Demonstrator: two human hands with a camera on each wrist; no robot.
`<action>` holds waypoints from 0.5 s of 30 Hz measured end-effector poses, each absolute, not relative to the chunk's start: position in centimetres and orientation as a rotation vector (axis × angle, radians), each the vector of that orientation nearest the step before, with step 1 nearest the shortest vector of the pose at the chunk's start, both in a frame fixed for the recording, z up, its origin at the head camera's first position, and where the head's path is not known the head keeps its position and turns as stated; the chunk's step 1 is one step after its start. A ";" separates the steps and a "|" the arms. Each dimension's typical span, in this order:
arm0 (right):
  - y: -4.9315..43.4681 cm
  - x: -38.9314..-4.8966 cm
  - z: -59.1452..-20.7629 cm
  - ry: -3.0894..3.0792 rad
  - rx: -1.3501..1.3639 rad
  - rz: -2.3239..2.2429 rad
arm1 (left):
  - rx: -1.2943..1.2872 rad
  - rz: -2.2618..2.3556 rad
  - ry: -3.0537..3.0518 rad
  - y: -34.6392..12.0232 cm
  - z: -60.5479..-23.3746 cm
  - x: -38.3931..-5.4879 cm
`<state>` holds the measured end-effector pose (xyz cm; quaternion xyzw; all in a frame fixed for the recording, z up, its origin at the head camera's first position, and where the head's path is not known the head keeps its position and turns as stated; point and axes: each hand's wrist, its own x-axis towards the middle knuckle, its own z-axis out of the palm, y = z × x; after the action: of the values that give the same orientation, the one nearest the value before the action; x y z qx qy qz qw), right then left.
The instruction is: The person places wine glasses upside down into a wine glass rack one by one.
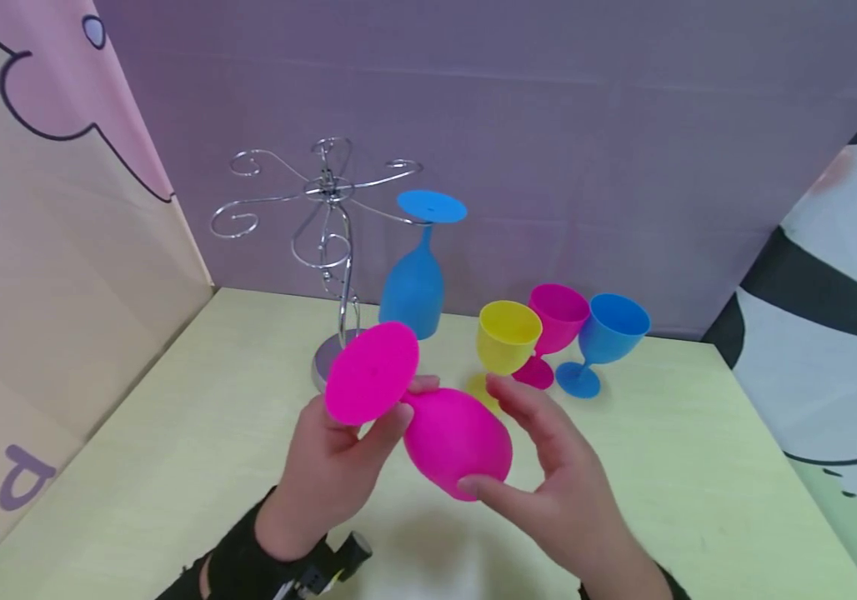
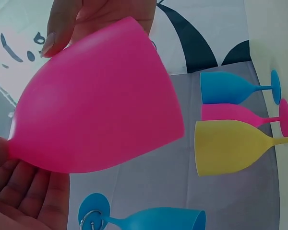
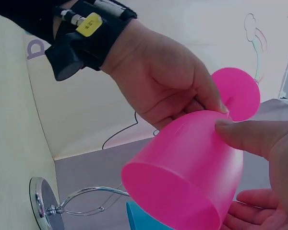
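A bright pink plastic goblet (image 1: pixel 458 442) is held tilted above the table, its round foot toward the left. My left hand (image 1: pixel 338 467) pinches its stem between thumb and fingers, just below the bowl. My right hand (image 1: pixel 563 467) is around the bowl's side with spread fingers; its thumb (image 3: pixel 245 136) lies against the bowl, while a gap shows beside the index finger in the head view. Behind is a silver wire rack (image 1: pixel 331 192) with curled arms. A blue goblet (image 1: pixel 413 283) hangs upside down by its foot from one arm.
Upright behind my right hand stand a yellow goblet (image 1: pixel 507 342), a second pink goblet (image 1: pixel 559 317) and a second blue goblet (image 1: pixel 612 329), close together on the pale table (image 1: pixel 196 467). A purple-grey cloth backdrop (image 1: pixel 548 142) rises behind the table; printed panels flank it.
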<state>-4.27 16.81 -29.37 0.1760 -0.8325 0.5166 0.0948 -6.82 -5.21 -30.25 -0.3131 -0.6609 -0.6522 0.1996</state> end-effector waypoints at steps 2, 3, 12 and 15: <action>16.6 -4.3 -29.5 -2.479 0.540 1.496 | -0.888 -1.818 -1.857 -5.1 -30.2 -6.7; 16.6 -4.2 -29.6 -2.492 0.546 1.479 | -0.889 -1.812 -1.863 -5.1 -30.2 -6.7; 16.1 -4.4 -30.0 -2.607 0.588 1.337 | -0.840 -1.657 -1.948 -5.1 -30.6 -6.6; 16.1 -4.4 -30.0 -2.648 0.563 1.327 | -0.842 -1.638 -1.954 -5.0 -30.5 -6.5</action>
<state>-4.43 16.06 -29.96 0.1865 -0.8765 0.4393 0.0631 -6.47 -5.00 -30.54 -0.3055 -0.7088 -0.5942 0.2262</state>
